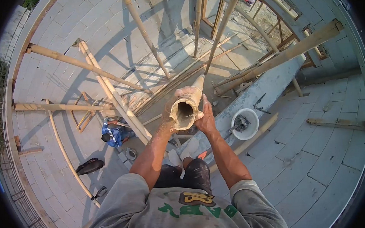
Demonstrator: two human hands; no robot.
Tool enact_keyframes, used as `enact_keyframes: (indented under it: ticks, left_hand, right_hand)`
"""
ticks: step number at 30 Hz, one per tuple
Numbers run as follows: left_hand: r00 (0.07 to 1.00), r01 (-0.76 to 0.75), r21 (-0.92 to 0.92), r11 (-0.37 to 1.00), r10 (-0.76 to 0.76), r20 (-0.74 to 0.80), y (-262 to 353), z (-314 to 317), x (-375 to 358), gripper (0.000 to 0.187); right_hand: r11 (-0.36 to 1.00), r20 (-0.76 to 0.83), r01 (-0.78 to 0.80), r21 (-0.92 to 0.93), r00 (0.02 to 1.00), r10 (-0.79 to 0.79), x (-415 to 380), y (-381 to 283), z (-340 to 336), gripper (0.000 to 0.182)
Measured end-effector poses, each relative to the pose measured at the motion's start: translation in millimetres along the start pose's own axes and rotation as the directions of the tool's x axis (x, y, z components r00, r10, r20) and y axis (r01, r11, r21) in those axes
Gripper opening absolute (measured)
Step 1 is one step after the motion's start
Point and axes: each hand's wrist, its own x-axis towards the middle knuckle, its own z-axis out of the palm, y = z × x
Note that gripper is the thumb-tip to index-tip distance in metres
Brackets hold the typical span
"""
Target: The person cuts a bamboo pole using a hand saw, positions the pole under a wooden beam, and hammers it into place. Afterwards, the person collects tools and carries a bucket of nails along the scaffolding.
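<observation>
A thick bamboo pole [185, 115] stands nearly upright in front of me, its hollow, mud-smeared end facing up at the camera. My left hand [185, 91] is closed round it near the top; dried mud covers that wrist. Against the pole's right side presses my right hand [207, 117], its thumb at the rim and its fingers running up along the side, partly hidden behind it. The pole's lower end reaches down towards the floor far below. To the right of my right hand, a white bucket [256, 124] holds grey mortar and what looks like a tool.
My feet are on a high, narrow support beside a long grey plank [272, 85]. Slanting bamboo props [92, 71] and timber beams [114, 97] cross the space between block walls [302, 152]. Below left, a person in blue [113, 134] crouches near a small bucket [130, 153].
</observation>
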Motion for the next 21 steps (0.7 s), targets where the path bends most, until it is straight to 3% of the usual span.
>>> enact_keyframes:
  ticks: [1,2,4,6,8,10,11,12,14,16,17,20,21]
  left_hand:
    - [1.000,0.031,0.056,0.998,-0.031,0.001,21.8,-17.9,14.8,0.059]
    - [0.993,-0.089,0.220,0.971,0.102,-0.051,40.9,-36.3,31.1,0.050]
    - [0.941,0.249,-0.210,0.945,-0.288,-0.177,89.8,-55.3,35.5,0.048]
    - [0.937,0.262,-0.326,0.908,-0.320,-0.138,108.9,-74.0,28.1,0.052]
    - [0.972,0.151,-0.219,0.964,-0.185,-0.144,113.6,-77.9,12.1,0.058]
    - [0.944,0.283,-0.280,0.917,-0.319,-0.091,106.7,-82.4,-4.4,0.061]
    - [0.939,0.305,-0.167,0.938,-0.325,-0.110,112.1,-85.0,-12.6,0.061]
    - [0.960,0.204,-0.220,0.954,-0.239,-0.146,116.1,-88.7,-18.2,0.065]
    - [0.951,0.239,-0.199,0.951,-0.270,-0.152,127.3,-98.5,-30.4,0.072]
    - [0.930,0.303,-0.124,0.945,-0.322,-0.177,138.2,-110.5,-30.9,0.076]
    - [0.945,0.225,-0.150,0.963,-0.253,-0.207,149.5,-119.9,-28.0,0.079]
    - [0.933,0.217,-0.034,0.976,-0.218,-0.286,183.1,-142.0,-31.2,0.082]
    - [0.937,0.212,-0.092,0.973,-0.230,-0.264,186.0,-147.6,-33.0,0.081]
  right_hand:
    - [0.996,-0.032,-0.091,0.021,0.995,0.091,0.0,-24.1,-6.7,0.118]
    - [0.984,-0.064,-0.170,0.046,0.983,0.173,5.8,-47.7,-12.6,0.118]
    - [0.999,-0.106,-0.034,-0.012,0.994,0.033,13.3,-57.9,-3.6,0.117]
    - [0.994,-0.130,0.102,-0.034,0.986,-0.105,27.3,-73.1,3.3,0.113]
    - [0.978,0.005,0.172,0.119,0.985,-0.174,46.9,-57.6,22.8,0.098]
    - [0.961,0.024,0.210,0.180,0.976,-0.218,25.4,-62.2,30.9,0.081]
    - [0.955,0.022,0.231,0.186,0.971,-0.239,14.2,-67.3,35.5,0.073]
    - [0.939,-0.033,0.266,0.218,0.964,-0.265,6.1,-84.0,41.1,0.066]
    - [0.968,0.227,0.188,0.164,0.948,-0.222,-10.6,-88.5,38.3,0.054]
    - [0.940,0.146,0.205,0.274,0.957,-0.251,-24.0,-109.8,44.1,0.048]
    - [0.902,0.013,0.344,0.261,0.933,-0.360,-30.5,-130.6,41.7,0.047]
    - [0.933,0.251,0.350,0.079,0.899,-0.359,-46.2,-167.8,32.9,0.045]
    - [0.939,0.253,0.331,0.095,0.904,-0.345,-53.9,-179.6,30.7,0.043]
